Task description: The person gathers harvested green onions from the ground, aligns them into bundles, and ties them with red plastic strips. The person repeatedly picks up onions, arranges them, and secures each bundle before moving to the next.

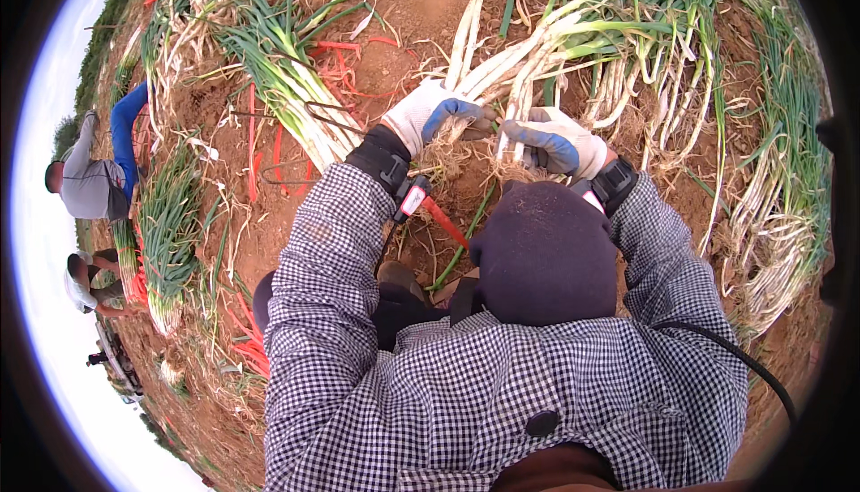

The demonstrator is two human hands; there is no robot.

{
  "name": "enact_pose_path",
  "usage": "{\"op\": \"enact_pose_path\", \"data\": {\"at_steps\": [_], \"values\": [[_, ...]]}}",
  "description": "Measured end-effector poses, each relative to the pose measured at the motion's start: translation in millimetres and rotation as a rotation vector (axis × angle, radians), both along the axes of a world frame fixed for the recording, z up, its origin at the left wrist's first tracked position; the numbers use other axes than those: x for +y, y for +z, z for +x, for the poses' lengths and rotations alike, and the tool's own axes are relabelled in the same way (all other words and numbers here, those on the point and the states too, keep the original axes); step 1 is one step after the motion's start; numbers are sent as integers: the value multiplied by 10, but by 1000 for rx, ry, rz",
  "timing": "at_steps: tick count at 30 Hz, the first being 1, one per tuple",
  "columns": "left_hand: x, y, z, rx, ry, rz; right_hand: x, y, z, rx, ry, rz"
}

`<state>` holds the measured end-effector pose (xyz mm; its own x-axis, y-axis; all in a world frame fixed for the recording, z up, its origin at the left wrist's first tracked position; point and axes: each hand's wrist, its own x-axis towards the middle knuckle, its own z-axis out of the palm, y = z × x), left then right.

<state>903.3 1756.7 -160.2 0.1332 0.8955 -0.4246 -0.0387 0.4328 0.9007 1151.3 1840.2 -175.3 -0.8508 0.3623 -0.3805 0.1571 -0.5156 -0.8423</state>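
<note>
My left hand (440, 116), in a white knit glove with blue coated fingers, curls around the white lower stalks of several green onions (490, 72). Their leaves fan away from me to the upper right, and the stringy roots hang below my fingers. Close beside it, my right hand (561, 141), gloved alike, grips a green onion stalk (519, 106) just above its tangled roots (510, 170). Some fingertips are hidden behind the stalks. Black straps with small devices circle both wrists.
Left of my hands, a green onion bundle (295, 96) lies among bent metal rods (332, 116) and red ties (342, 65). Loose onions (779, 223) cover soil at right. A tied bundle (168, 223) and two people (97, 180) are farther left. My dark-clad knee (544, 257) rises below my hands.
</note>
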Motion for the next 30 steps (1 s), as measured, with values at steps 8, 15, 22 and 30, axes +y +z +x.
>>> {"op": "enact_pose_path", "data": {"at_steps": [8,15,22,30], "values": [[-331,-517,202,-437,167,-240,0,-167,-201,-248,212,180],[-353,-441,479,-354,132,-202,176,-350,73,-365,408,258],[-230,-182,525,-458,49,-304,446,-958,266,-229,-481,-461],[-117,468,438,-485,212,-168,912,-1132,882,-221,-1023,-255]]}}
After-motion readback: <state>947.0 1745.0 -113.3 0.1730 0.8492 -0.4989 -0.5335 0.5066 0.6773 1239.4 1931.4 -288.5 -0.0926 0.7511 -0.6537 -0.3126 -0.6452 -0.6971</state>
